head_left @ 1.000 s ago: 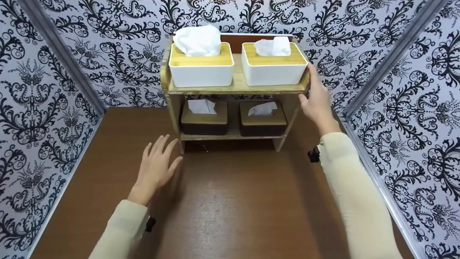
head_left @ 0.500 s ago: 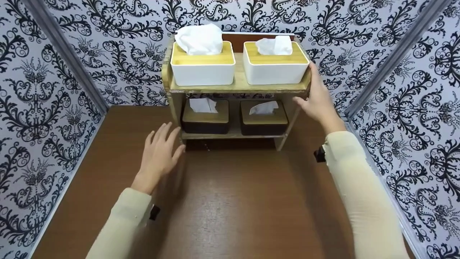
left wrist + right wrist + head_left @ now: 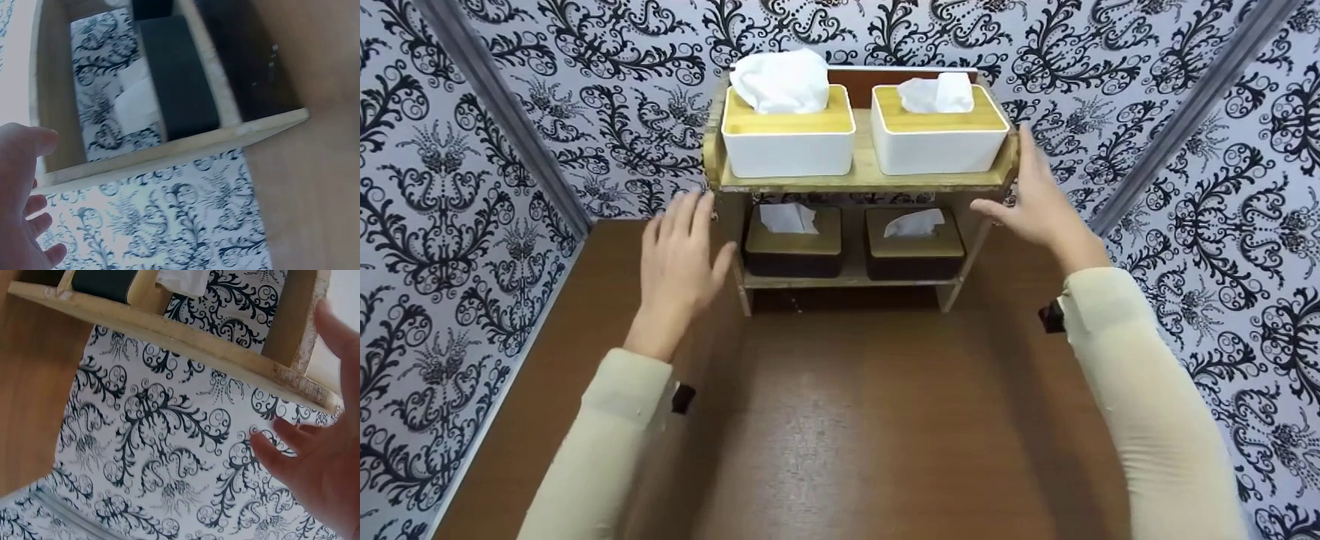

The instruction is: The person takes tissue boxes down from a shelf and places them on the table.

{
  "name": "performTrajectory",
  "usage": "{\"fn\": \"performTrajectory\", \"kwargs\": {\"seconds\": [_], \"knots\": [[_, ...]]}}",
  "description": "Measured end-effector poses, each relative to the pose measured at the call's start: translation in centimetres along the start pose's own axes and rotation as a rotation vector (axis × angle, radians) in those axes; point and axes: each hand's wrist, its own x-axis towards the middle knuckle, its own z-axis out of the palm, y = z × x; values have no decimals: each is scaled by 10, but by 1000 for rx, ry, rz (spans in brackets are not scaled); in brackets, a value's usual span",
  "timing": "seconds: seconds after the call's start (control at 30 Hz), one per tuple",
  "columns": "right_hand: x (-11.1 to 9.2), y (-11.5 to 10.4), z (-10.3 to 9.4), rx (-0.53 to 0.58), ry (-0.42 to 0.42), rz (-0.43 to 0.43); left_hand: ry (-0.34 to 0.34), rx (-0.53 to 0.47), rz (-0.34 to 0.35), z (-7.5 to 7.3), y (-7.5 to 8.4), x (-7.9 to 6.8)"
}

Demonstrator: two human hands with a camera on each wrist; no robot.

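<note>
A two-tier wooden shelf (image 3: 861, 182) stands at the back of the table. On its top board sit two white tissue boxes with wood lids, the left one (image 3: 789, 156) and the right one (image 3: 941, 154), tissue sticking out of each. My left hand (image 3: 679, 259) is beside the shelf's left side, fingers extended and thumb apart. In the left wrist view the thumb (image 3: 45, 140) is right at the upper front corner. Along the right side my right hand (image 3: 1041, 204) is spread, its thumb in front; in the right wrist view its fingers (image 3: 275, 453) are outside the side panel (image 3: 185, 340).
Two dark tissue boxes with wood lids, one left (image 3: 793, 264) and one right (image 3: 915, 266), sit on the lower board. Patterned walls (image 3: 1222, 225) enclose the brown table (image 3: 840, 420) at the back and both sides.
My left hand has moved up and forward to the shelf's left side. My right hand has spread wider and loosened from the right side. Shelf and boxes shift slightly with the head view.
</note>
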Motion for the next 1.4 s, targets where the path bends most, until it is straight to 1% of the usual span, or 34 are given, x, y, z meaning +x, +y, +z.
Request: {"fn": "performTrajectory", "kwargs": {"seconds": [0.1, 0.17, 0.27, 0.37, 0.53, 0.7, 0.93, 1.1, 1.27, 1.4], "knots": [[-3, -8, -5, -99, 49, 0, -13, 14, -17, -11, 4, 12], [-4, -15, -9, -159, 64, -24, -28, 12, -36, -17, 7, 20], [-3, -29, -13, -213, 48, -77, -58, 22, -67, -24, 12, 32], [-1, -43, -15, -258, 29, -119, -80, 33, -84, -28, 16, 43], [4, -64, -16, -336, 15, -189, -110, 55, -96, -31, 21, 57], [11, -82, -18, -385, -21, -235, -142, 84, -114, -37, 25, 68], [21, -109, -21, -423, -116, -268, -177, 118, -147, -44, 30, 80], [35, -130, -18, -450, -188, -298, -202, 148, -171, -45, 33, 86], [55, -148, -13, -482, -255, -314, -183, 171, -175, -45, 34, 88], [72, -154, -12, -498, -298, -294, -161, 199, -162, -43, 36, 88]]}}
